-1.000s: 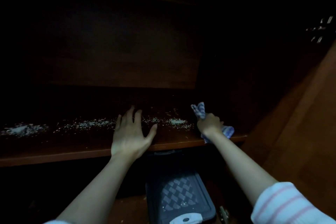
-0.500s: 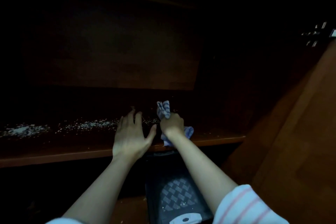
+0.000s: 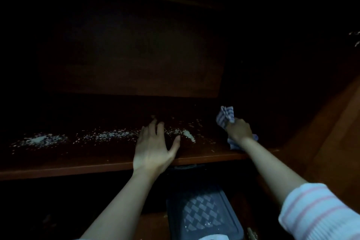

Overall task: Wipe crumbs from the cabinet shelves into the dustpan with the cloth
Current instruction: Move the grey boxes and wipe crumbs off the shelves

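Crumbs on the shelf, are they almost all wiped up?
Not nearly. Done: only a few pale specks lie in the dark blue checkered plastic dustpan below the brown wooden shelf. In hand: the right hand grips the crumpled blue-and-white striped cloth at the right end of the shelf, while the left hand rests flat near its front edge. Left: a long band of white crumbs stretches across the shelf leftwards.

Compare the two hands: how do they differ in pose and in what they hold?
The left hand rests on the shelf, fingers spread, and holds nothing; the right hand is curled round the cloth. The left hand is beside the crumbs; the right hand is near the shelf's right end. Both reach onto the same shelf.
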Action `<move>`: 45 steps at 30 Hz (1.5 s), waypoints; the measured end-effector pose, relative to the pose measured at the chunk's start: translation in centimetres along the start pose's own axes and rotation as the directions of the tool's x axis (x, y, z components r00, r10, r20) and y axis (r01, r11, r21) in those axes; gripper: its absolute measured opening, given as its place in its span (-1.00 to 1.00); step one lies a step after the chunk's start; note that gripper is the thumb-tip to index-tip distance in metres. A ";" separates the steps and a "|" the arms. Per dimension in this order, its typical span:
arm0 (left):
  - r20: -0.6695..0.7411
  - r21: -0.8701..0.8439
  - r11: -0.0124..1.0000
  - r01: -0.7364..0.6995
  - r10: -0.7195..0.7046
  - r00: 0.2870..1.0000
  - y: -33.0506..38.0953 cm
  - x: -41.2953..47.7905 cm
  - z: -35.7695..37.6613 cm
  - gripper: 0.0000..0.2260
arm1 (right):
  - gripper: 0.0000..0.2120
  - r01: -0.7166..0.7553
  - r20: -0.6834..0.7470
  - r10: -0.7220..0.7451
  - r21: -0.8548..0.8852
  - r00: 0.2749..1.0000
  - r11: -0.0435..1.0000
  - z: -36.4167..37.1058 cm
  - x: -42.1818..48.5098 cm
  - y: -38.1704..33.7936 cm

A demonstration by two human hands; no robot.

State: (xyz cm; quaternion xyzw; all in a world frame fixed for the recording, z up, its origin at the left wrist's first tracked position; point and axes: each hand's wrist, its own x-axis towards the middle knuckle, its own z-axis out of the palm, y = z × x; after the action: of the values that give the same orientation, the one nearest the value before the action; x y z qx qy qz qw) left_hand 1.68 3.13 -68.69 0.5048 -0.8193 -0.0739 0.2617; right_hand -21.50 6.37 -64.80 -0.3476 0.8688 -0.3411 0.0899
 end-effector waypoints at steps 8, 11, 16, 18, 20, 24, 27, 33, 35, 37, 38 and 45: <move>-0.020 0.012 1.000 -0.022 0.022 1.000 -0.1 0.1 0.3 -0.40 | -0.72 0.136 0.142 -0.127 -0.051 0.982 0.989 3.3 1.1 -2.4; -0.034 0.016 0.999 -0.028 0.029 0.999 -0.1 0.1 0.4 -0.40 | -0.70 0.182 0.196 -0.159 -0.104 0.968 0.978 4.6 0.9 -4.1; -0.067 0.041 0.998 -0.043 0.046 0.997 -0.3 0.1 0.6 -0.43 | -0.77 0.333 0.295 -0.313 -0.021 0.903 0.943 6.8 -0.3 -6.6; -0.072 0.037 0.998 -0.051 0.054 0.996 -0.2 0.1 0.5 -0.45 | -0.78 0.320 0.353 -0.346 0.131 0.869 0.938 7.1 -1.1 -6.7; -0.080 0.039 0.997 -0.059 0.062 0.995 -0.3 0.1 0.5 -0.47 | -0.79 0.290 0.387 -0.379 0.269 0.841 0.918 7.0 -1.7 -6.4; -0.081 0.047 0.997 -0.064 0.067 0.994 -0.2 0.0 0.4 -0.48 | -0.79 0.202 0.436 -0.418 0.460 0.797 0.865 5.7 -2.2 -5.8; -0.065 0.063 0.996 -0.058 0.062 0.996 0.0 0.0 0.3 -0.45 | -0.77 0.117 0.329 -0.378 0.601 0.865 0.791 4.6 -2.1 -5.6; -0.050 0.074 0.996 -0.057 0.061 0.997 -0.2 0.0 0.3 -0.44 | -0.79 0.004 0.147 -0.159 0.724 0.976 0.690 1.1 -0.6 -3.4; -0.041 0.065 0.996 -0.054 0.056 0.998 -0.2 -0.2 0.3 -0.43 | -0.78 -0.005 0.139 -0.114 0.658 0.984 0.753 1.1 -0.9 -2.0; -0.039 0.052 0.997 -0.054 0.056 0.998 -0.2 -0.2 0.2 -0.39 | -0.79 0.029 0.115 -0.093 0.467 0.989 0.884 2.2 -1.7 -1.2; -0.047 0.053 0.997 -0.057 0.059 0.997 -0.1 -0.3 0.2 -0.34 | -0.79 0.054 0.102 -0.101 0.389 0.990 0.920 2.8 -2.2 -1.4; -0.105 0.091 0.993 -0.077 0.087 0.991 -0.4 0.4 0.9 -0.16 | -0.66 0.129 0.201 -0.204 0.332 0.958 0.934 7.5 -5.0 -6.6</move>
State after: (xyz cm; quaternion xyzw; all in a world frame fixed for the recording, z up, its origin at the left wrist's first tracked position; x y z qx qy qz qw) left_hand 1.43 2.44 -69.49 0.4848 -0.8263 0.0002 0.2866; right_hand -11.24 2.24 -66.51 -0.4391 0.7535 -0.4391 0.2158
